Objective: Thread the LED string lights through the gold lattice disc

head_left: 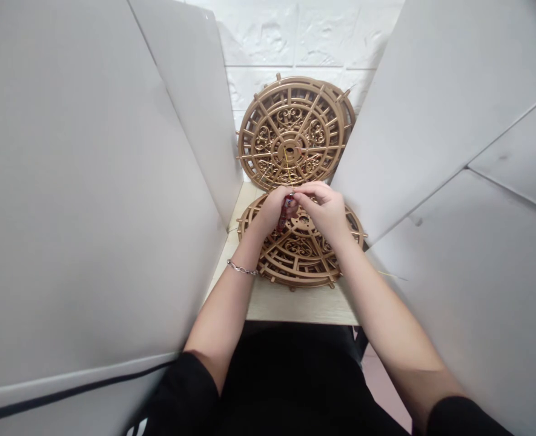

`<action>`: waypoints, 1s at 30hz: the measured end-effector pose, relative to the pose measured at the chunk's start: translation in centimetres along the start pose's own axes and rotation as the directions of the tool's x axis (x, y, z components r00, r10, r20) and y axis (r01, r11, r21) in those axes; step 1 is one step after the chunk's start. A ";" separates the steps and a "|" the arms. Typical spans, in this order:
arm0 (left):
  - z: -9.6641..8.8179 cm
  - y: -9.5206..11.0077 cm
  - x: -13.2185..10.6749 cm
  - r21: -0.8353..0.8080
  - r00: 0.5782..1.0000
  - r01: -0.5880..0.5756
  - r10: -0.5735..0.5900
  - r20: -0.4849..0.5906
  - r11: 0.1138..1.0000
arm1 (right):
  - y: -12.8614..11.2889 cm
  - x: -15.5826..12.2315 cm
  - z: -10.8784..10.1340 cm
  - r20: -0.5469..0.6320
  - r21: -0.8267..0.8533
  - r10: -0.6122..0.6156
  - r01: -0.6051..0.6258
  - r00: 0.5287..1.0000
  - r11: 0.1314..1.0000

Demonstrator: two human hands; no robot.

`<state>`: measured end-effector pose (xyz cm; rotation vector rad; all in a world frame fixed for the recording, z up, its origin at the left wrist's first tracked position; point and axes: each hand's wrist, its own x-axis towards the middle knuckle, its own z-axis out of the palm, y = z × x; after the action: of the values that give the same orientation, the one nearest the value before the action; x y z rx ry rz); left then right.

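Note:
My left hand (274,209) is closed round a small red-handled tool (282,223), perhaps pliers. Most of the tool is hidden by my fingers. Close beside it, my right hand (324,209) pinches at the end of a thin yellow wire (288,166), right by the tool's head. That wire comes from the hub of a gold openwork wheel frame (290,112), which leans upright at the back. Beneath both hands lies another gold openwork wheel frame (297,275), flat and apparently stacked on more of the same.
A pale wooden tabletop (304,306) carries the frames. White panels stand close on the left (90,181) and on the right (431,91). Behind is a white brick-patterned wall (322,36). A thin wire (392,275) sticks out to the right beyond my right forearm.

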<state>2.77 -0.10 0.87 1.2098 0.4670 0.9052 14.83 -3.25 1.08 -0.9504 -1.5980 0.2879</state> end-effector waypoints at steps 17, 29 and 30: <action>0.2 0.0 -0.2 -0.038 0.995 0.063 -0.066 -0.076 0.997 | 0.2 -0.1 -0.5 0.064 -0.137 -0.092 0.100 0.994 0.986; 0.4 0.1 -0.1 0.071 0.995 0.049 -0.042 -0.090 0.996 | 0.0 -0.2 -0.5 0.074 -0.192 -0.171 0.182 0.983 0.964; 0.4 0.1 -0.1 0.082 0.996 0.057 -0.050 -0.080 0.995 | -0.1 -0.2 -0.5 0.070 -0.189 -0.165 0.176 0.984 0.966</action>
<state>2.97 -0.39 1.11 1.2356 0.6024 0.8962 15.27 -3.60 1.16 -0.9519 -1.7694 0.0373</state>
